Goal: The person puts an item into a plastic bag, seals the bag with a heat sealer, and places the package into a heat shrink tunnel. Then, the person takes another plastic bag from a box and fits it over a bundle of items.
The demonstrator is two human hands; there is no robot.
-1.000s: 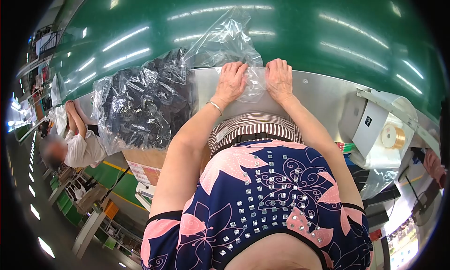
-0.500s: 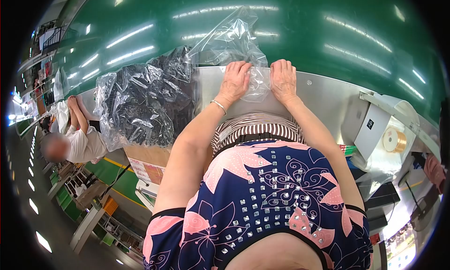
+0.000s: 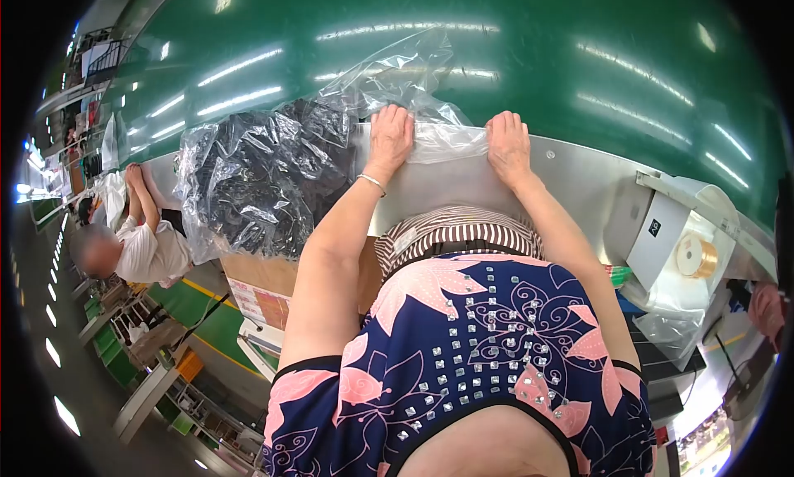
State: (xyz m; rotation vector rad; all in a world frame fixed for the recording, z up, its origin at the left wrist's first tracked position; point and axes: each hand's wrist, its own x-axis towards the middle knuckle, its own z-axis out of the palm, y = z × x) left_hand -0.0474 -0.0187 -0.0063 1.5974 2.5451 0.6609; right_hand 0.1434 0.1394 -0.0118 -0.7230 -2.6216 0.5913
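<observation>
L hand (image 3: pixel 390 141): closed on one end of the clear film (image 3: pixel 451 142), fingers curled over; undersides of fingertips hidden from my cam.
R hand (image 3: pixel 509 146): gripped the other end, roughly lvl w/ the L.
Clear film: there it was, btwn both hands, a gathered band pulled fairly taut along the far edge of the metal ledge (image 3: pixel 579 172); loose part spread beyond, onto the green surface (image 3: pixel 538 88).
Tension: even pull both sides mattered most, I reckoned, hands lvl so the band didn't skew or tear.
Creases: a few ran along the band; imo best eased flat w/ fingertips, no hard yanks.
Dark bundle (image 3: pixel 256 179): in plastic, just L of the L hand. Loose film met its upper R corner; couldn't tell if joined. I judged some slack there wise, so nothing dragged.
Spool (image 3: pixel 696 255): gold-coloured, well off to the R.
Co-worker (image 3: pixel 153 249): far L, arms out over the worktop, well apart from both hands.
</observation>
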